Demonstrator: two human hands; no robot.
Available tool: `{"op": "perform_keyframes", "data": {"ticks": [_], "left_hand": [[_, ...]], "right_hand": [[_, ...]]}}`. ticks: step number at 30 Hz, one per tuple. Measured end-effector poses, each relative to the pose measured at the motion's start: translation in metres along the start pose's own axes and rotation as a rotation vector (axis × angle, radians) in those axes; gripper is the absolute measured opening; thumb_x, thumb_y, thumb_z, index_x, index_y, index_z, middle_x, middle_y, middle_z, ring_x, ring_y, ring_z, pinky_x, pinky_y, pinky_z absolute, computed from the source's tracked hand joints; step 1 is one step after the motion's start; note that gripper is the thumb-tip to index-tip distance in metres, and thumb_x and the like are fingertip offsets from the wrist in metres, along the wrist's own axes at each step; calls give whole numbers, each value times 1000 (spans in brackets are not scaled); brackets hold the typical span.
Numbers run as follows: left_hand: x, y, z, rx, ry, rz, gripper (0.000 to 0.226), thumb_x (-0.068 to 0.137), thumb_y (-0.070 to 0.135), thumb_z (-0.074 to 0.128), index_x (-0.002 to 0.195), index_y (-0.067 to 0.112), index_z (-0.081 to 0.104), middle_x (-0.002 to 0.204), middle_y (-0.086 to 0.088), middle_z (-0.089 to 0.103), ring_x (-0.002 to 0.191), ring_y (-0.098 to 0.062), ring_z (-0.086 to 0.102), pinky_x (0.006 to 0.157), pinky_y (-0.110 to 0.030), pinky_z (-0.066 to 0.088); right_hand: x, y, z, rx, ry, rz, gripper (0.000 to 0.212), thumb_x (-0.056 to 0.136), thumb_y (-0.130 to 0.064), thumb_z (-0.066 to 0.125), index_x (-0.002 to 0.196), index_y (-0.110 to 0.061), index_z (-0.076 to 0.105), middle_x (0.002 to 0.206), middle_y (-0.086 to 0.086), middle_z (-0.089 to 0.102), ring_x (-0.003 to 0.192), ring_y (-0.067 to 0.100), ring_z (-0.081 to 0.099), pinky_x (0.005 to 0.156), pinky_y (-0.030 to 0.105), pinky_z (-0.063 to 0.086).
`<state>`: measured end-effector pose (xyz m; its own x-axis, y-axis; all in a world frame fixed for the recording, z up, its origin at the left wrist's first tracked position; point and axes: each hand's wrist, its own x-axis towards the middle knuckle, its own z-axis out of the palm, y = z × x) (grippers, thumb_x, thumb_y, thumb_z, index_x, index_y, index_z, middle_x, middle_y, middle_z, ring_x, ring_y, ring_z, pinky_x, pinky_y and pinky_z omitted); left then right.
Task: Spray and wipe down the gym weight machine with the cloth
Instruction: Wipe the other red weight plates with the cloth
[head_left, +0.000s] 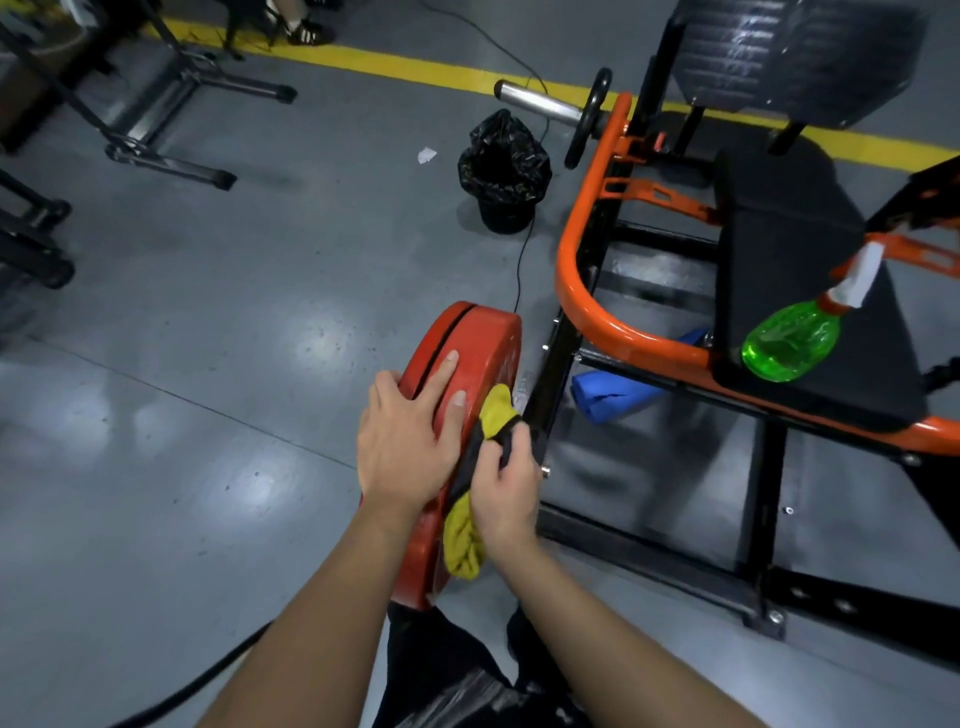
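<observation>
On the red plate (467, 374), the left hand (405, 441) lies flat, fingers straight; the right hand (506, 486) grips the cloth (462, 540) against it.

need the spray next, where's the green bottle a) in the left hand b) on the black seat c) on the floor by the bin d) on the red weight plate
b: the green bottle sits on the black seat, while the right hand grips only the cloth.

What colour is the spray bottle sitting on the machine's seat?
Bright translucent green, with a white spray head: the spray bottle rests on the black seat pad, seen in the head view.
</observation>
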<state>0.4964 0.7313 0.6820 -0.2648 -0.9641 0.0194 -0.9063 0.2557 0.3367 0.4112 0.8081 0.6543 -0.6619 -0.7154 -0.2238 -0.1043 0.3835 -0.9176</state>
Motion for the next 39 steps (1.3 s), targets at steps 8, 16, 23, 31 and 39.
{"op": "perform_keyframes", "data": {"ticks": [8, 16, 23, 31, 39], "left_hand": [[-13, -4, -2, 27, 14, 7, 63, 92, 73, 51, 150, 54, 36, 108, 1, 34, 99, -22, 50, 79, -40, 55], [-15, -8, 0, 13, -10, 16, 81, 92, 72, 44, 161, 42, 14, 114, -5, 42, 105, -24, 48, 85, -41, 51], [56, 23, -6, -397, 405, -437, 65, 83, 26, 62, 142, 5, 46, 129, -21, 43, 120, -41, 41, 101, -49, 35], [130, 84, 33, 273, -180, -89, 48, 93, 44, 45, 134, 22, 56, 145, -16, 39, 133, -37, 36, 106, -51, 31], [150, 74, 22, 311, -675, -157, 74, 91, 73, 40, 157, 43, 27, 162, -14, 23, 147, -41, 27, 116, -50, 30]], "right_hand": [[125, -1, 1, -266, -161, 141, 21, 103, -28, 41, 112, -11, 49, 106, 23, 65, 100, 41, 61, 75, 42, 40], [85, 33, 9, -272, 46, -96, 36, 95, -34, 37, 113, -7, 53, 105, 15, 62, 99, 36, 59, 76, 41, 42], [84, 29, 8, -366, 50, -132, 40, 95, -34, 37, 122, -9, 54, 109, 16, 65, 102, 37, 61, 78, 45, 47], [90, 37, -5, -412, -169, -81, 30, 105, -35, 42, 121, -10, 45, 114, 21, 65, 103, 43, 62, 83, 49, 49], [85, 49, -25, -338, -506, 0, 144, 58, -80, 77, 161, -13, 4, 164, 5, 26, 151, 22, 26, 123, 44, 30]]}}
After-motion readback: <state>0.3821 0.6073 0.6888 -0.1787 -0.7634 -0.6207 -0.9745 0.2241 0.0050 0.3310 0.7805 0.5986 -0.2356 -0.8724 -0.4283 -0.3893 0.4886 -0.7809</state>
